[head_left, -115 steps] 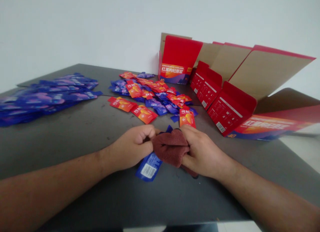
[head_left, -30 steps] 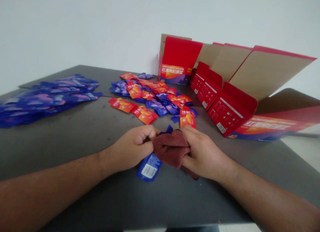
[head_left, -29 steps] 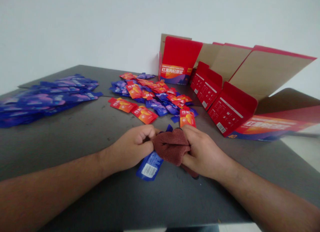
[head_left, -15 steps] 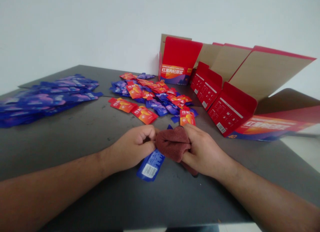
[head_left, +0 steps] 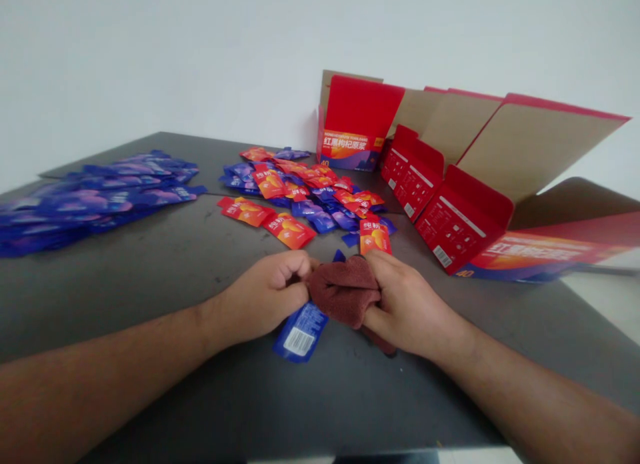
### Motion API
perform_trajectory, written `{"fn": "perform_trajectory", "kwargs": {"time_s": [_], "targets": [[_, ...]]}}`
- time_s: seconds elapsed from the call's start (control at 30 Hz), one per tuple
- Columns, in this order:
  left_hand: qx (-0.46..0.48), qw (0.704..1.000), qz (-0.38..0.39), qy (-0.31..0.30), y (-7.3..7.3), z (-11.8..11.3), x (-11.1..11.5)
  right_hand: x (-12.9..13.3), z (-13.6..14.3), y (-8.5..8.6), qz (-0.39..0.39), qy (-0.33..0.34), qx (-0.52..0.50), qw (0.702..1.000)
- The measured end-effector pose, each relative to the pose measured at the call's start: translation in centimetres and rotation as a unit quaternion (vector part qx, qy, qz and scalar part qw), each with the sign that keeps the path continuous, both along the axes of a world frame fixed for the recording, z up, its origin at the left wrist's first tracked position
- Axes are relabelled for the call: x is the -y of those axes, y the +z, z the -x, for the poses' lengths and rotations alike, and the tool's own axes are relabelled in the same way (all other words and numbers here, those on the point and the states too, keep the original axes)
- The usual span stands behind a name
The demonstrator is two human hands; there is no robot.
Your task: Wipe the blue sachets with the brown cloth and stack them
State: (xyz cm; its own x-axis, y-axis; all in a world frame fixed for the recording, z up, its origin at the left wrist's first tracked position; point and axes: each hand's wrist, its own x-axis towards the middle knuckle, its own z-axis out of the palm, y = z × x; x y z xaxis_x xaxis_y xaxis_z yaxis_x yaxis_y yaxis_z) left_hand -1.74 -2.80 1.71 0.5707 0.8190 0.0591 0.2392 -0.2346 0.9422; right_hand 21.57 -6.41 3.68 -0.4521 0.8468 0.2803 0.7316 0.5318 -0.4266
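Red-and-tan open cardboard boxes stand on the dark grey table; their contents can't be made out from this angle. Beside them lies a loose heap of flat red and blue sachets, with a blue sachet pile farther left. Near the table's front, the left hand pinches a blue barcoded sachet, and the right hand's fingers clutch a brown cloth over it.

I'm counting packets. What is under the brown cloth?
A blue packet: its barcoded end and far tip show. The cloth hides its middle and anything else there.
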Motion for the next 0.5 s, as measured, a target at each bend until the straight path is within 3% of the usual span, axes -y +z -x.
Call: {"fn": "perform_trajectory", "kwargs": {"time_s": [0.07,0.23,0.37,0.5], "targets": [[-0.009,1.000,-0.001,0.006,0.00,0.04,0.00,0.01,-0.02,0.02,0.002,-0.015,-0.005,1.000],[0.010,1.000,-0.009,-0.007,-0.08,0.00,-0.15,0.12,-0.04,0.03,0.002,0.023,0.002,1.000],[-0.014,1.000,-0.017,0.007,-0.20,0.04,-0.20,0.08,-0.09,0.01,0.000,-0.015,-0.005,1.000],[0.004,1.000,-0.011,-0.008,-0.26,0.07,-0.10,0.05,-0.06,0.01,0.004,0.012,0.003,1.000]]}}
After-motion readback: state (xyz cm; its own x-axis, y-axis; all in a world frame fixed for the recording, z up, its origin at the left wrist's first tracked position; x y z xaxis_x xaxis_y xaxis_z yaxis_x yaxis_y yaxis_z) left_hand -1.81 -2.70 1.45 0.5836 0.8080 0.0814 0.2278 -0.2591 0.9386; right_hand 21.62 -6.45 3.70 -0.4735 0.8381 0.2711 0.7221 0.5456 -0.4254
